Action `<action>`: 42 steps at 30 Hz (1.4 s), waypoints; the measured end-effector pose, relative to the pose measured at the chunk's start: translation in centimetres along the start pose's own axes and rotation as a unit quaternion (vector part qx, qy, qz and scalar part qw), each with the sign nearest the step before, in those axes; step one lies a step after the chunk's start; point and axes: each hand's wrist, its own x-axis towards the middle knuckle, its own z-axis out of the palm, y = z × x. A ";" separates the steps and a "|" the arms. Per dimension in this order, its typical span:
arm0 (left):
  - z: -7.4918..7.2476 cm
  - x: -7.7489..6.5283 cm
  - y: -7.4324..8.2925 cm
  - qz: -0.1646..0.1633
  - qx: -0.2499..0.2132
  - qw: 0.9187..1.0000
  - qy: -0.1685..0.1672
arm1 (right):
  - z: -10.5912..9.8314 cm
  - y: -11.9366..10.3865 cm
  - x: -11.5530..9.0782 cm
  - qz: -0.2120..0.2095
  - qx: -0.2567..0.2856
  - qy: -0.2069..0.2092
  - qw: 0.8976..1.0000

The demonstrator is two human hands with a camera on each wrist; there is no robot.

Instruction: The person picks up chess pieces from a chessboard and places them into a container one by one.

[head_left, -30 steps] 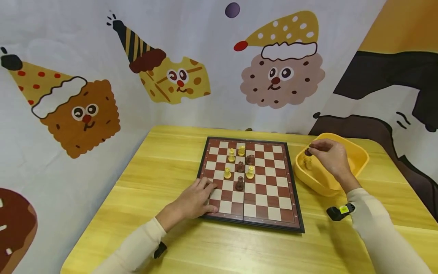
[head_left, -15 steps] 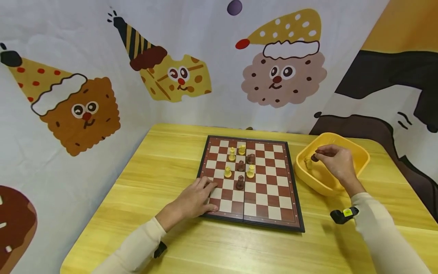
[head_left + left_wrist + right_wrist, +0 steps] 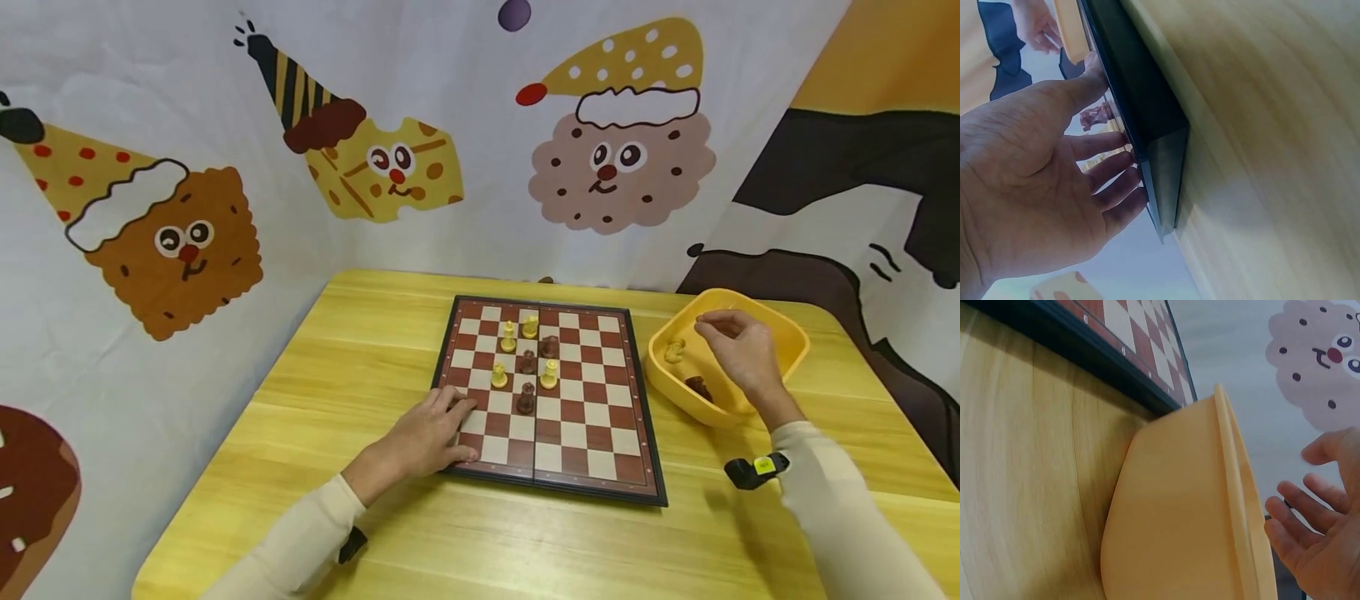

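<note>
My left hand [image 3: 427, 433] rests on the lower left corner of a folding chessboard [image 3: 598, 437], fingers and thumb spread over its rim. In the left wrist view, the fingertips touch the board's dark edge [image 3: 1124, 94]. Over a yellow plastic tub [image 3: 793, 337] hovers my right hand [image 3: 742, 354], thumb and fingertips near each other with nothing seen between them. The right wrist view shows those fingers [image 3: 1310, 506] loosely bent and apart. Inside the tub lie a dark brown chess piece [image 3: 699, 387] and pale yellow chess pieces [image 3: 675, 350]; the hand hides part of its floor.
Several chess pieces stand on the board, among them a yellow one [image 3: 550, 375] and a brown one [image 3: 527, 398]. The tub stands just right of the board on a wood-patterned table [image 3: 360, 350]. A cloth with cartoon prints [image 3: 480, 250] hangs behind.
My right hand moved slightly right over the tub and let go of the dark brown chess piece, which now lies in the tub. My left hand stayed on the board.
</note>
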 end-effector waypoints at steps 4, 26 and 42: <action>0.0 -0.1 0.0 -0.002 0.003 1.000 -0.003 | 0.5 -0.3 -0.2 -0.007 -0.004 -0.013 1.000; -0.1 -0.1 0.0 0.001 0.011 1.000 -0.006 | 4.0 -4.5 -1.6 -0.067 0.149 0.020 0.986; 0.1 -0.4 -0.3 0.009 0.016 1.000 -0.001 | 8.4 -6.6 -4.4 -0.075 0.218 -0.104 0.967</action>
